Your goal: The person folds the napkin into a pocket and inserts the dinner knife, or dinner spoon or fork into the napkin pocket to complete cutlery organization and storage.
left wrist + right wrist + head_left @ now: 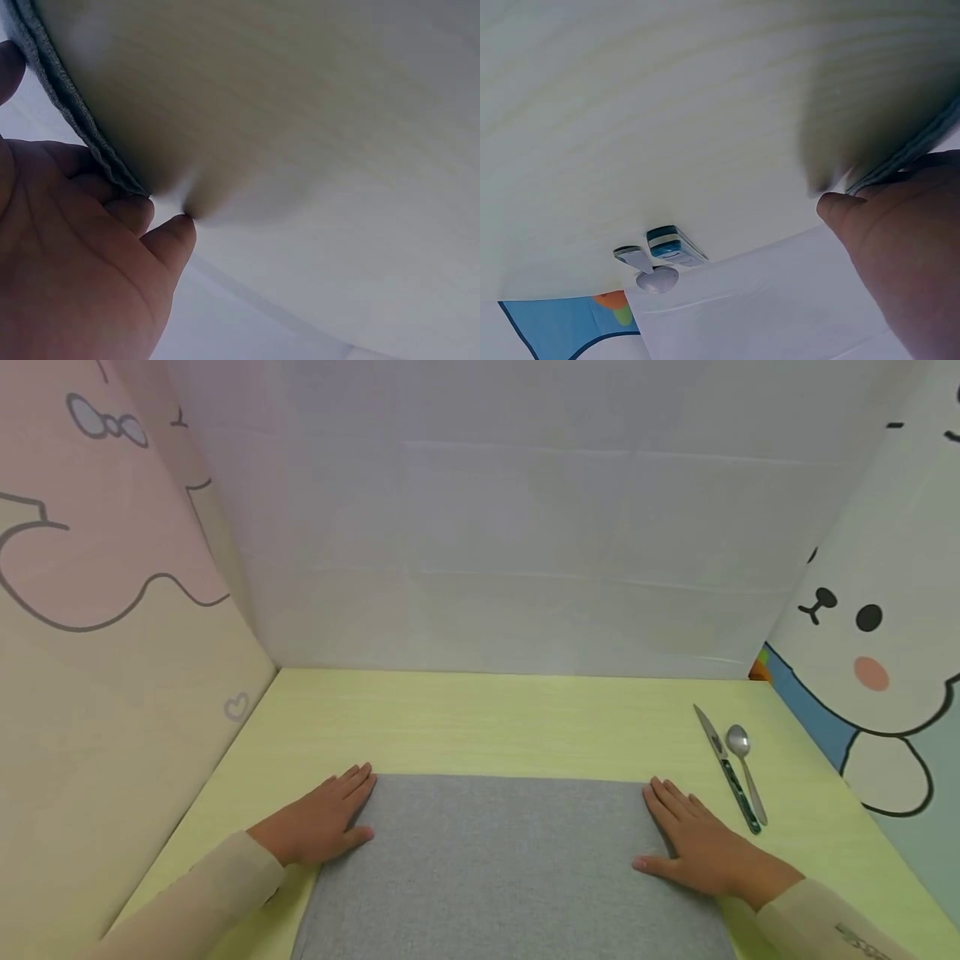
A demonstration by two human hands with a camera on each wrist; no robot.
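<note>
A grey cloth (510, 868) lies flat on the pale yellow table (480, 722), its far edge straight. My left hand (322, 814) rests on the cloth's far left corner, fingers extended and thumb spread onto the fabric. On the far right corner lies my right hand (693, 839), likewise with straight fingers and its thumb on the cloth. In the left wrist view the cloth's layered edge (82, 124) runs under the fingers, and the little finger touches the table. The right wrist view shows the cloth edge (907, 150) beneath the right hand.
Right of the right hand, a table knife (726, 764) with a dark patterned handle lies beside a metal spoon (738, 743). A white sheet (510, 543) hangs behind the table. Printed panels stand at the left (112, 735) and right (900, 677).
</note>
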